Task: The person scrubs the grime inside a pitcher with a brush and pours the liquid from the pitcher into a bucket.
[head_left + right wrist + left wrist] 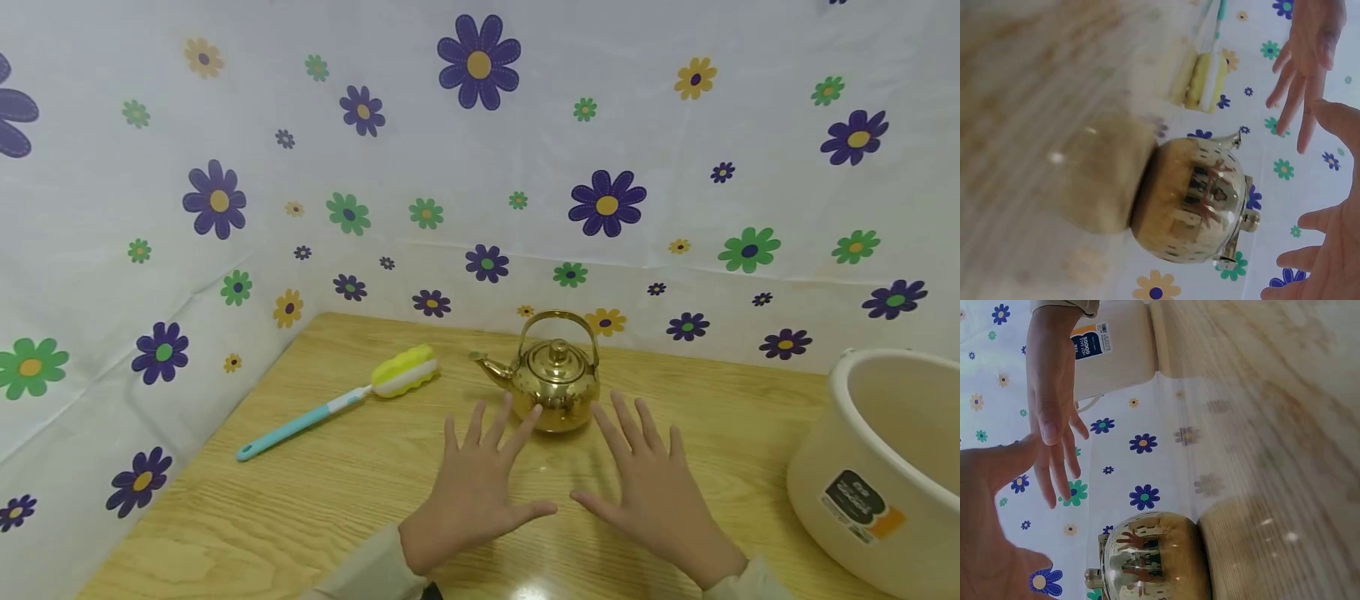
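A shiny gold teapot (555, 392) stands upright on the wooden table, its lid on, its arched handle raised and its spout toward the left. My left hand (480, 492) hovers in front of it with fingers spread and nothing held. Beside it, my right hand (652, 492) is likewise spread and holds nothing. The thumbs point at each other with a gap between. In the left wrist view the teapot (1154, 556) shows below both hands; the right wrist view shows the teapot (1191, 200) apart from the fingers.
To the left lies a brush (322, 417) with a turquoise handle and a yellow and white sponge head. A large cream pot or bucket (817, 467) with a label stands at the right edge. Flower-printed white cloth (450, 150) hangs behind the wooden table (300, 517).
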`<state>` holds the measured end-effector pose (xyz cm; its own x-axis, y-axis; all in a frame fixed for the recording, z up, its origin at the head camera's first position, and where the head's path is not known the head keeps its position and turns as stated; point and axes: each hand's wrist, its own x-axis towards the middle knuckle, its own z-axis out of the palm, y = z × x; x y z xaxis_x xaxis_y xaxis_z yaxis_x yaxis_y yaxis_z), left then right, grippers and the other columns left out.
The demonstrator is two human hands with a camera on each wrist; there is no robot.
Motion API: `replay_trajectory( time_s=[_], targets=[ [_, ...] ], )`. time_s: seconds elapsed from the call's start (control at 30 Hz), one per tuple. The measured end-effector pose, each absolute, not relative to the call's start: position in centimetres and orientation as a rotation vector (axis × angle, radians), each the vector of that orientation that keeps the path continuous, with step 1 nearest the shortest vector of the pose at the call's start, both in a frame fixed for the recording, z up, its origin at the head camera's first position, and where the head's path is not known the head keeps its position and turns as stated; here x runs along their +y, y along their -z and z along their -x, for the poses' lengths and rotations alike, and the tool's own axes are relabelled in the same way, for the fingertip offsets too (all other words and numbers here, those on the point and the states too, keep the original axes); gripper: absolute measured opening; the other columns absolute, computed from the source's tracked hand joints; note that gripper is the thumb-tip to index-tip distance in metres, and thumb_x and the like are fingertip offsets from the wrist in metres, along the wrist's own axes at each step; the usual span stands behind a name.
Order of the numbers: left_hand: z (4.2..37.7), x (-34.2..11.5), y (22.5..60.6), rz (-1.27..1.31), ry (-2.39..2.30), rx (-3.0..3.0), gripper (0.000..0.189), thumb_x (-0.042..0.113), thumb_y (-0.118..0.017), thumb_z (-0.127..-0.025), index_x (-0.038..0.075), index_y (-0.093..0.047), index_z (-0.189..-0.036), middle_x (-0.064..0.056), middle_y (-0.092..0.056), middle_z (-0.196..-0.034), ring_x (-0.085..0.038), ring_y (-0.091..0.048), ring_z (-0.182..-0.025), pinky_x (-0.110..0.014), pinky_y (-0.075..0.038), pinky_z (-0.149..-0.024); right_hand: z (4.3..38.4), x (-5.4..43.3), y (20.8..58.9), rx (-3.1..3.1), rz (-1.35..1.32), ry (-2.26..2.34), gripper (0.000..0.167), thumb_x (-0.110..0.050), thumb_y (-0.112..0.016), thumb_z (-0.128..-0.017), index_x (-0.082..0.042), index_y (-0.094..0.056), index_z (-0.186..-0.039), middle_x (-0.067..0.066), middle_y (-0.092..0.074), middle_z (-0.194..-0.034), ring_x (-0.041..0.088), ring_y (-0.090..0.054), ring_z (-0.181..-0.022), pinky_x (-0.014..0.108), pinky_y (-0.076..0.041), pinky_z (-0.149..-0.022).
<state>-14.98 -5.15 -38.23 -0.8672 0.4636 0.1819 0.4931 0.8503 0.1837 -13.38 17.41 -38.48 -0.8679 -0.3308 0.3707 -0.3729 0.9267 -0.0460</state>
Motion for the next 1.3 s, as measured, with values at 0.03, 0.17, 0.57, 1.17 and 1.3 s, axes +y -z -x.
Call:
replay_trajectory(
  time_s=[0.03,0.17,0.57,1.17,1.3],
  targets=[
    [15.2,-5.3,38.1,0.744,0.377,-2.876,0.092,0.071,-0.051,-0.079,0.027,-0.014,-0.151,-0.015,-0.022,-0.155,-0.045,-0.027,-0.138,-0.072,-0.021,-0.101,13.6,17.5,38.2,-2.718,-0.519,-0.167,0.093,-0.062,-0.064,-0.076,-0.016,-0.028,-0.148,0.013,-0.026,-0.154,0.043,-0.028,-0.138,0.071,-0.03,-0.097],
    [16.6,-6.2,37.0,0.708,0.563,-2.716,0.073,0.051,-0.062,-0.085,0.015,-0.037,-0.144,-0.015,-0.048,-0.138,-0.035,-0.047,-0.126,-0.058,-0.034,-0.104,15.0,18.0,36.6,-2.652,-0.559,-0.196,0.086,-0.056,-0.067,-0.076,-0.015,-0.035,-0.144,0.014,-0.041,-0.145,0.041,-0.039,-0.132,0.066,-0.033,-0.098],
    [22.9,-9.3,34.4,0.506,0.584,-2.509,0.03,0.024,-0.064,-0.088,0.007,-0.065,-0.113,-0.012,-0.068,-0.107,-0.028,-0.065,-0.094,-0.041,-0.052,-0.08,20.1,18.5,32.3,-2.5,-0.676,-0.218,0.054,-0.042,-0.07,-0.08,-0.008,-0.061,-0.121,0.014,-0.068,-0.107,0.034,-0.056,-0.112,0.054,-0.038,-0.099],
    [28.1,-8.1,36.4,0.468,0.533,-2.66,0.028,0.026,-0.06,-0.089,0.006,-0.066,-0.108,-0.01,-0.07,-0.093,-0.021,-0.063,-0.07,-0.03,-0.05,-0.059,25.5,16.4,32.4,-2.612,-0.63,-0.261,0.036,-0.035,-0.063,-0.088,-0.01,-0.065,-0.112,0.012,-0.068,-0.11,0.034,-0.056,-0.111,0.056,-0.04,-0.094],
    [28.4,-7.9,36.8,0.403,0.619,-2.724,0.03,0.028,-0.059,-0.09,0.007,-0.065,-0.11,-0.009,-0.071,-0.09,-0.018,-0.063,-0.065,-0.027,-0.046,-0.053,26.0,16.9,33.1,-2.638,-0.541,-0.281,0.039,-0.034,-0.063,-0.088,-0.008,-0.062,-0.117,0.016,-0.064,-0.117,0.037,-0.056,-0.111,0.057,-0.042,-0.091]
  ],
)
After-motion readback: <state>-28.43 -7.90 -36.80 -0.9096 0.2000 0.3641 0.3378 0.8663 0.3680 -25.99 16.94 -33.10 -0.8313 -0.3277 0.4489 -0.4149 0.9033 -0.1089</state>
